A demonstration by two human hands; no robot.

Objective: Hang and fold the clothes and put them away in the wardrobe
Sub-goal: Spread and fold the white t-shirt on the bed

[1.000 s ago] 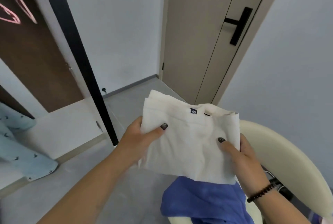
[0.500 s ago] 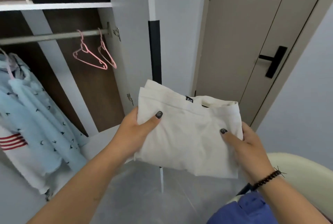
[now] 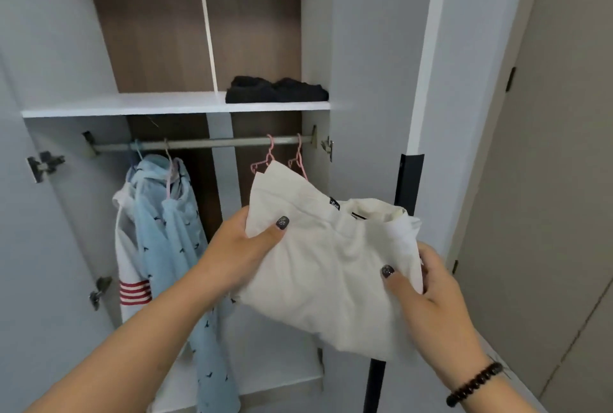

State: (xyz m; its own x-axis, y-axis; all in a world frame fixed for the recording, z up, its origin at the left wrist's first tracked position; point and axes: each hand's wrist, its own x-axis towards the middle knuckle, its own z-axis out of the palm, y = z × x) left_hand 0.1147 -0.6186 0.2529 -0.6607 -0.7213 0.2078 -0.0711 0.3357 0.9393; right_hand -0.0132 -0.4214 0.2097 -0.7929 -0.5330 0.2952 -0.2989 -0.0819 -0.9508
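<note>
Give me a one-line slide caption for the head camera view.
Both hands, left hand and right hand, hold a folded white garment before the open wardrobe.

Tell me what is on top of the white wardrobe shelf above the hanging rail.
On the white wardrobe shelf, only a dark folded garment pile lies at its right end, beside the thin white divider. The shelf's far left runs behind the open door, so that part cannot be seen.

White wardrobe shelf point(image 3: 132, 106) w/ folded black clothes point(image 3: 277, 90) on right end.
</note>
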